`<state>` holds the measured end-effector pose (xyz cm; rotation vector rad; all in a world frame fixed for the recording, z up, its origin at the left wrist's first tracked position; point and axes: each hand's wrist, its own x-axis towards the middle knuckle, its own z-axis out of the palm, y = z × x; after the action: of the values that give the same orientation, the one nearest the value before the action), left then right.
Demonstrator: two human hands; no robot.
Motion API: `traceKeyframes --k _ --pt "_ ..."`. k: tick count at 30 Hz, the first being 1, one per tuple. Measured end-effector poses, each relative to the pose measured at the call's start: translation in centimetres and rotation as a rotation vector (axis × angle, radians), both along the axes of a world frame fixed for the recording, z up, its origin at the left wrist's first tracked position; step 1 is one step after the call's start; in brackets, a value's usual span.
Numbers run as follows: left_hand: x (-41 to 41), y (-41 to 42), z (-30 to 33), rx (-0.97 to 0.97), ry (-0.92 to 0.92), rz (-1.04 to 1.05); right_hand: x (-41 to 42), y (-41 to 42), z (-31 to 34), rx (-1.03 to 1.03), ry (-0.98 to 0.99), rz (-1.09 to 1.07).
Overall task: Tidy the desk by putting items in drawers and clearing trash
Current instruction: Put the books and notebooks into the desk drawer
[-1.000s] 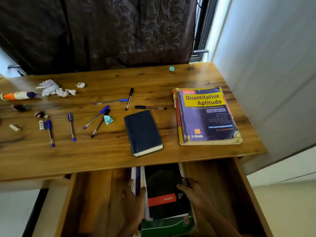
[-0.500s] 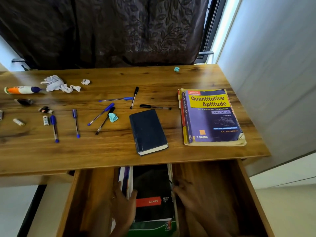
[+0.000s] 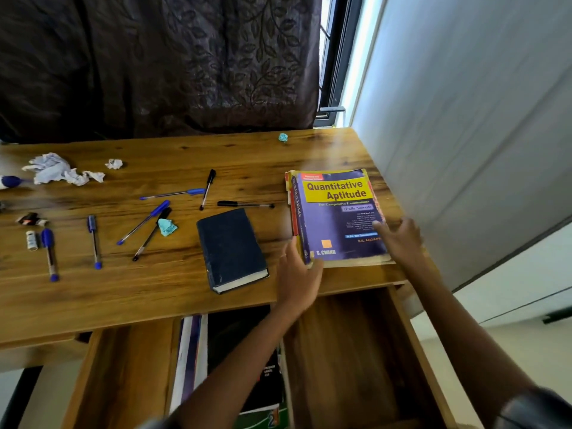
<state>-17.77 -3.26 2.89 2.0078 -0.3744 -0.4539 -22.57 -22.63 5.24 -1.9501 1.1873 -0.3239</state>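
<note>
Both hands are on the big textbook (image 3: 337, 218) at the desk's (image 3: 154, 292) right end, left hand (image 3: 298, 270) gripping its spine corner, right hand (image 3: 400, 239) laid flat, so next it probably gets lifted into the open drawer (image 3: 349, 351).

Dark leafy curtain (image 3: 161, 63), prob. window (image 3: 332, 57)

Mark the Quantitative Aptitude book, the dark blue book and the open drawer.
Quantitative Aptitude book (image 3: 337, 218): head view, front cover.
Dark blue book (image 3: 230, 244): head view, cover centre.
Open drawer (image 3: 343, 351): head view, bare floor.
</note>
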Motion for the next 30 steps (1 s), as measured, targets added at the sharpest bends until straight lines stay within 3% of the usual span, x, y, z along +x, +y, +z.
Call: traceKeyframes --k 3,7,13,18,22,30 --pt "1.9 -2.3 0.6 -0.083 0.319 0.087 0.2 -1.0 -1.8 0.130 0.003 0.023" --pt "2.8 -3.4 -0.3 -0.069 0.390 0.182 -0.3 -1.2 -2.2 0.197 -0.021 -0.020" --pt "-0.9 -0.4 -1.6 -0.061 0.401 0.126 -4.3 0.1 -3.0 0.207 -0.039 0.084" --pt "-4.7 4.6 -1.0 -0.169 0.579 0.172 -11.3 3.3 -2.7 0.472 -0.118 0.122" --pt "-6.8 7.5 -0.8 -0.112 0.686 0.056 -15.6 5.5 -3.1 0.723 -0.073 0.133" --pt "-11.2 10.6 -0.4 -0.017 0.912 -0.184 -21.1 8.4 -2.7 0.808 0.037 0.126"
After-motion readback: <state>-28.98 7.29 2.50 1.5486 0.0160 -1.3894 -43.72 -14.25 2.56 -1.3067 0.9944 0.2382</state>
